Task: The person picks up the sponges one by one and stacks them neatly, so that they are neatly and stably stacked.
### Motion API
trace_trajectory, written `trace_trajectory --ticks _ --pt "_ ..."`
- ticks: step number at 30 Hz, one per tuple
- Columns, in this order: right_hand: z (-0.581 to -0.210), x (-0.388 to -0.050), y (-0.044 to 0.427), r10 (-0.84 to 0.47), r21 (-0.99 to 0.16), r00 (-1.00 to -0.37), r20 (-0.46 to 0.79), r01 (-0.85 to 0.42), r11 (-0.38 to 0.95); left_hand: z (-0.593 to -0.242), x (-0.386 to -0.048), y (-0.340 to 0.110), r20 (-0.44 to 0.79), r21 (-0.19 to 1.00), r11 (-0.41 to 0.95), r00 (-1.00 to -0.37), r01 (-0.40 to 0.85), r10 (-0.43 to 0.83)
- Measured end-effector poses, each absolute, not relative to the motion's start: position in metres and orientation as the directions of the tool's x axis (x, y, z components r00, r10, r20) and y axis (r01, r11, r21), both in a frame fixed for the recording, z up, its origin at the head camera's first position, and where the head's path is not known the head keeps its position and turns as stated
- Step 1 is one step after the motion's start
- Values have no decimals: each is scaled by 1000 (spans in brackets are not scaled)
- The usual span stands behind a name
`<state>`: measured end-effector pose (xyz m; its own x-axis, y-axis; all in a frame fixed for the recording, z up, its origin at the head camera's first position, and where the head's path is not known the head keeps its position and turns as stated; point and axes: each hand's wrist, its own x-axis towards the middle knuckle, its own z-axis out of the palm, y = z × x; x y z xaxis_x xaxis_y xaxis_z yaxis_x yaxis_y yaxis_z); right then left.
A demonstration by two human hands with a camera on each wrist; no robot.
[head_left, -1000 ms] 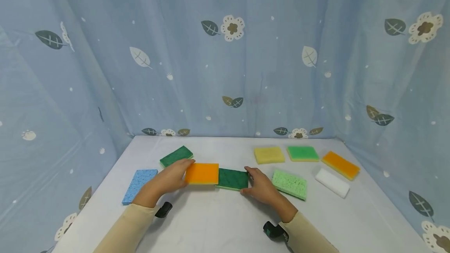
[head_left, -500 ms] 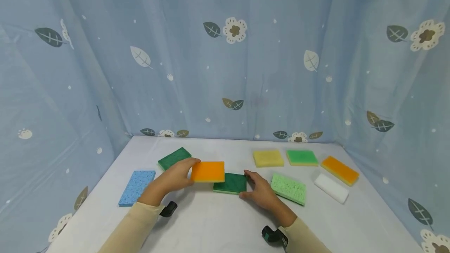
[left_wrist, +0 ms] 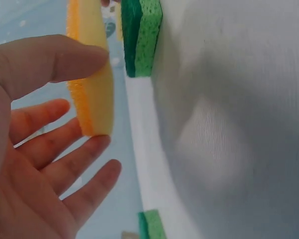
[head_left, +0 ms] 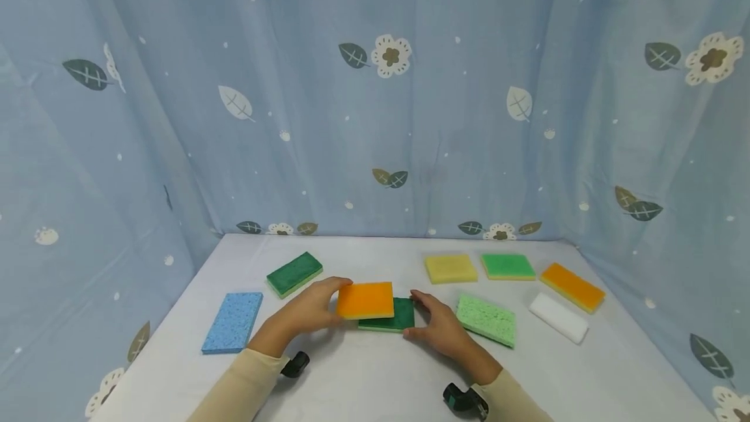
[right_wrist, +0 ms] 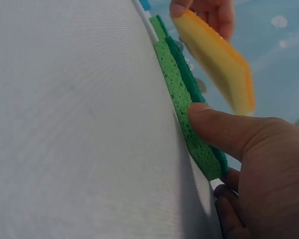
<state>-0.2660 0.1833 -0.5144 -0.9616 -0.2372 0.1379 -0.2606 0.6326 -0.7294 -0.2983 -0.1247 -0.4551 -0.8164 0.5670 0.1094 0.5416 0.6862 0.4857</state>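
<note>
My left hand (head_left: 315, 308) pinches the left end of an orange-topped yellow sponge (head_left: 366, 300), the thumb on one side and fingers on the other. This sponge hangs tilted over the left part of a dark green scouring sponge (head_left: 404, 313), which lies on the table with its light green layer down. In the right wrist view, a gap shows between the yellow sponge (right_wrist: 217, 57) and the green one (right_wrist: 182, 94). My right hand (head_left: 441, 326) holds the green sponge's right end, thumb on the near edge and fingertips at the far corner, partly hidden behind it.
On the left lie a blue sponge (head_left: 233, 322) and another dark green sponge (head_left: 295, 274). Rightward are a speckled light green sponge (head_left: 486, 320), a yellow one (head_left: 451, 269), a green-topped one (head_left: 508, 266), an orange one (head_left: 572, 286) and a white block (head_left: 559, 317). A curtain (head_left: 375, 116) closes the back.
My left hand has carried the orange-topped sponge rightward, from beside the dark green sponge to over its left part. The right hand stays at the green sponge's right end.
</note>
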Motion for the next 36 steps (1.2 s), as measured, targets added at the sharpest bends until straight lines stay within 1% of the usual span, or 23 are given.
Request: trace_trajectory --ticks 6,17,24,36 --pt "-514 -269 185 -253 -730 -956 150 -280 624 -458 -301 -118 144 502 657 -803 563 578" --pt "-511 -268 185 -246 -763 -961 128 -254 595 -463 -302 -103 133 483 657 -790 579 599" --pt "-512 -266 185 -240 -784 -962 131 -249 568 -464 -298 -97 138 499 640 -783 584 607" --pt "-514 -267 185 -229 -793 -965 129 -239 560 -468 -300 -92 139 476 639 -769 605 624"
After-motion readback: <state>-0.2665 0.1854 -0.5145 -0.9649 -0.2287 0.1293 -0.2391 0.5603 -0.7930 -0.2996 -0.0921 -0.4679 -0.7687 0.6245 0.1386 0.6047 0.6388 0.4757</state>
